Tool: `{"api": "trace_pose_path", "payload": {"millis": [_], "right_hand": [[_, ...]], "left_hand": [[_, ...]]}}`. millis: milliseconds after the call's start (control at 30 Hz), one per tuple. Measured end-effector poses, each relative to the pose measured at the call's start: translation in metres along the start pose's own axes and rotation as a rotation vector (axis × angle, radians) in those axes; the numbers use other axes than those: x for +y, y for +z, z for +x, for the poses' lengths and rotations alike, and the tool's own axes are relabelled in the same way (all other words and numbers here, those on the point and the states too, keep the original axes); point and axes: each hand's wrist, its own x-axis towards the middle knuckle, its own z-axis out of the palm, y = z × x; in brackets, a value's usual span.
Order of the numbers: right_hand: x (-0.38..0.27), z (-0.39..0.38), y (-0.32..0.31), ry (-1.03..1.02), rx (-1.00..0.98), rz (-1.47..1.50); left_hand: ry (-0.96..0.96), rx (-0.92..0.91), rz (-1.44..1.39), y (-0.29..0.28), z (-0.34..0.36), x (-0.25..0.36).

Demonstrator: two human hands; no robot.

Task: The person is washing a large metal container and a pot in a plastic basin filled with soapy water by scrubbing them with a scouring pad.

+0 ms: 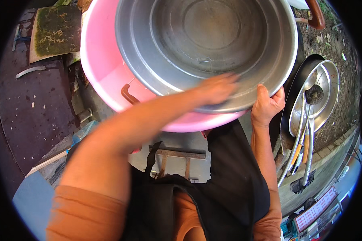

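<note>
Metal basin [213, 24] sits over a pink tub [98, 48] in front of us, and we hold its near right rim with our right hand [268, 105], thumb over the inner side and fingers curled around the outside. Our left hand [219, 89] reaches across from the left, over the basin's near inner wall; it is blurred, so we cannot tell whether it is spread, closed or holding something. One brown handle [126, 95] shows by the basin's near left edge and another at its far right. The tub's wall shows past the basin on the left and near sides. To our right, a dark wok [290, 105] and a metal pan [332, 80] lie together, with long-handled utensils [311, 136] set in them. At the left we see a dark brown panel [32, 104] flecked with pale specks, and a mossy board [58, 32] toward its far end.
</note>
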Motion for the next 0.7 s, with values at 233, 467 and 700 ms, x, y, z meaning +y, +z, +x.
{"api": "trace_pose_path", "payload": {"millis": [233, 467, 700], "right_hand": [[0.000, 0.006, 0.001, 0.024, -0.012, 0.020], [-0.001, 0.002, 0.000, -0.031, 0.064, 0.004], [0.005, 0.001, 0.006, -0.064, 0.023, 0.029]], "left_hand": [[-0.272, -0.081, 0.025, -0.011, -0.029, 0.010], [0.174, -0.165, 0.345, -0.015, -0.042, -0.032], [0.113, 0.072, -0.010, -0.012, -0.008, 0.040]]}}
